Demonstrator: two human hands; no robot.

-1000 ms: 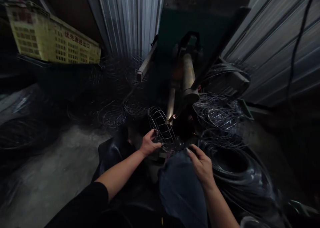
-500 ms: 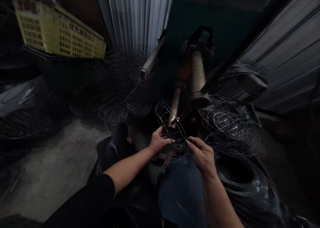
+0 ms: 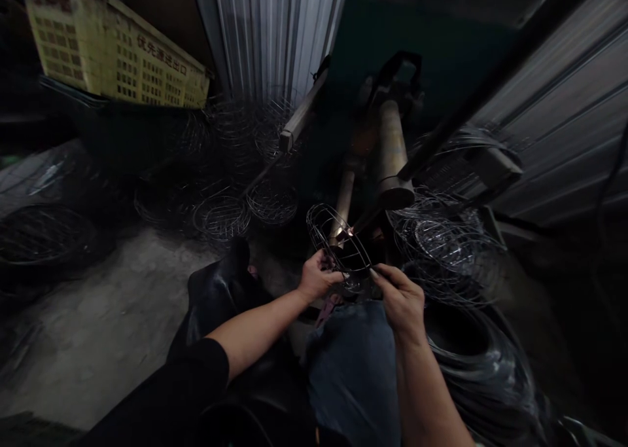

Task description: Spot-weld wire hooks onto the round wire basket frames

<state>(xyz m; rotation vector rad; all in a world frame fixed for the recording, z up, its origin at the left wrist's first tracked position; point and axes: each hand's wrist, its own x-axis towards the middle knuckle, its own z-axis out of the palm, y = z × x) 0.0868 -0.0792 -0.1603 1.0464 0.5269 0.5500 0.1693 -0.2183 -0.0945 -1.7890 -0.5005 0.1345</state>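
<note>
Between my two hands is a small oval wire basket [image 3: 360, 245], tilted, with its far part around the tip of the lower metal electrode arm [image 3: 345, 195]. My left hand [image 3: 318, 278] grips the basket's near left rim, thumb toward me and fingers partly hidden by the wires. At the right end of the basket, my right hand [image 3: 400, 298] pinches the wire between thumb and fingertips. A thicker cylindrical upper arm [image 3: 395, 156] of the machine ends just above the basket. A small bright spot shows where the wire meets the lower arm's tip.
Stacked wire baskets [image 3: 223, 216] stand left of the machine, and more wire pieces [image 3: 444, 244] are piled at the right. A large coil of wire [image 3: 485, 362] lies beside my right forearm. A yellow crate [image 3: 122, 51] sits at upper left. A dark bar [image 3: 490, 80] slants across the upper right.
Both hands and the basket have shifted slightly to the right, and the basket is turned a little. My grip on it stays the same.
</note>
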